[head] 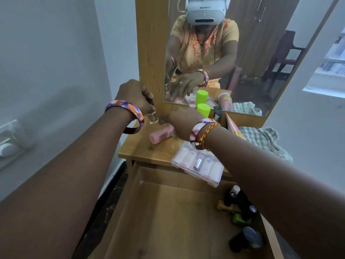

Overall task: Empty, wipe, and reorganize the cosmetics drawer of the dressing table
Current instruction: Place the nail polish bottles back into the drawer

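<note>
Head view over open drawer: left hand pinching dark cap of small clear glass bottle on far-left tabletop, likely light, slippery, breakable, best held by cap; right hand beside pink tube, grip unclear.

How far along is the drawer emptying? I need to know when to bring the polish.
Partly done: the pink bottle, clear kit box and green-capped bottle sit on the tabletop. In hand: the left hand holds a small glass bottle. Left: dark bottles in the drawer; wiping with the checked cloth.
</note>
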The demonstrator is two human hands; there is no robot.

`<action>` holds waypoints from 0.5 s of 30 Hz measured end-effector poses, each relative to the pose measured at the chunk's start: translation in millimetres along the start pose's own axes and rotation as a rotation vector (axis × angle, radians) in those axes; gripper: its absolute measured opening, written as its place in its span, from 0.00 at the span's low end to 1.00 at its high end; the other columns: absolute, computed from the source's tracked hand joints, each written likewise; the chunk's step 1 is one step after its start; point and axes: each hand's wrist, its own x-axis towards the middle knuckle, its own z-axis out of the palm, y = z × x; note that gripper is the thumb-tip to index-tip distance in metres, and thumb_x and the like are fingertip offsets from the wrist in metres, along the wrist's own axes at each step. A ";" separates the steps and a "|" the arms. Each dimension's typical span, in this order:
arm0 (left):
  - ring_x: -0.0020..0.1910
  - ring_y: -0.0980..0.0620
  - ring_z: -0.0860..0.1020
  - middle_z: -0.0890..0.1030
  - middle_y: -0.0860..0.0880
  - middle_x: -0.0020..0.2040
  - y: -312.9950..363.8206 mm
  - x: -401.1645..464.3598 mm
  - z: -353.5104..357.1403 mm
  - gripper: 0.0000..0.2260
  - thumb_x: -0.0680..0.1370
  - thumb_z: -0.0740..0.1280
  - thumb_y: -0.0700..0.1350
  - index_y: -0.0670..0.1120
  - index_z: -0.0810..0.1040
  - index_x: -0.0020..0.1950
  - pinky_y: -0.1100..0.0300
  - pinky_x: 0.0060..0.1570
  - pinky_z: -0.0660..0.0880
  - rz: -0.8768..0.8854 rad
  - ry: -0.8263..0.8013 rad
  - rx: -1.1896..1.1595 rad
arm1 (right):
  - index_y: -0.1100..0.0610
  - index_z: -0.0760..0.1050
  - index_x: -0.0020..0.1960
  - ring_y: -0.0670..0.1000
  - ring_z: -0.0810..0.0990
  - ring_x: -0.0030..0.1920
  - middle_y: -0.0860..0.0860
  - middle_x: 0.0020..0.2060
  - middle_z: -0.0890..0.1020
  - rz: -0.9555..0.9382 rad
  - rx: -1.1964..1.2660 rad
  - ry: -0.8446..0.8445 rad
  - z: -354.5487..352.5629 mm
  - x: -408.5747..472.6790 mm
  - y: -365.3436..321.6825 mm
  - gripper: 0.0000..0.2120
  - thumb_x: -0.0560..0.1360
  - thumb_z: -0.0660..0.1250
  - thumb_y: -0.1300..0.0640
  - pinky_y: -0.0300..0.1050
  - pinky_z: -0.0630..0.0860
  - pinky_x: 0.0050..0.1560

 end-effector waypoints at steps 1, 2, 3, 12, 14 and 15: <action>0.47 0.49 0.78 0.83 0.42 0.53 3.1 -4.1 -4.9 0.14 0.68 0.75 0.37 0.39 0.82 0.53 0.63 0.48 0.70 0.017 0.008 -0.002 | 0.52 0.67 0.69 0.58 0.75 0.61 0.57 0.63 0.74 0.014 0.052 0.000 -4.8 -2.5 0.5 0.21 0.77 0.60 0.61 0.45 0.72 0.53; 0.46 0.50 0.78 0.83 0.42 0.52 6.2 -8.8 -10.0 0.14 0.68 0.75 0.37 0.40 0.82 0.53 0.63 0.48 0.71 0.039 0.008 -0.006 | 0.53 0.68 0.69 0.58 0.75 0.62 0.57 0.64 0.73 0.019 0.090 0.026 -9.5 -6.3 1.1 0.21 0.76 0.61 0.62 0.45 0.73 0.55; 0.47 0.49 0.78 0.83 0.42 0.52 10.1 -14.7 -15.0 0.14 0.68 0.75 0.37 0.40 0.82 0.53 0.62 0.49 0.71 0.061 -0.007 -0.005 | 0.53 0.68 0.69 0.59 0.75 0.62 0.57 0.65 0.72 0.028 0.115 0.050 -12.8 -9.8 2.1 0.22 0.75 0.61 0.63 0.46 0.73 0.57; 0.29 0.62 0.80 0.83 0.49 0.38 50.7 -76.7 -17.8 0.09 0.68 0.75 0.36 0.46 0.81 0.44 0.73 0.29 0.75 0.204 -0.558 -0.060 | 0.59 0.80 0.53 0.41 0.78 0.40 0.52 0.45 0.84 0.099 0.445 0.127 -24.8 -101.2 7.2 0.12 0.71 0.67 0.68 0.22 0.70 0.41; 0.33 0.58 0.81 0.84 0.45 0.41 58.4 -92.2 -3.7 0.09 0.68 0.75 0.34 0.44 0.81 0.44 0.70 0.35 0.77 0.242 -0.672 -0.055 | 0.59 0.82 0.48 0.34 0.71 0.32 0.48 0.36 0.80 0.119 0.453 0.120 -27.3 -128.1 7.4 0.09 0.70 0.68 0.68 0.19 0.66 0.35; 0.36 0.55 0.80 0.84 0.44 0.42 62.1 -100.6 5.0 0.09 0.67 0.75 0.35 0.44 0.81 0.45 0.68 0.38 0.77 0.265 -0.705 -0.033 | 0.60 0.82 0.45 0.34 0.69 0.29 0.45 0.31 0.77 0.138 0.432 0.108 -28.1 -140.7 6.9 0.07 0.69 0.68 0.67 0.19 0.65 0.35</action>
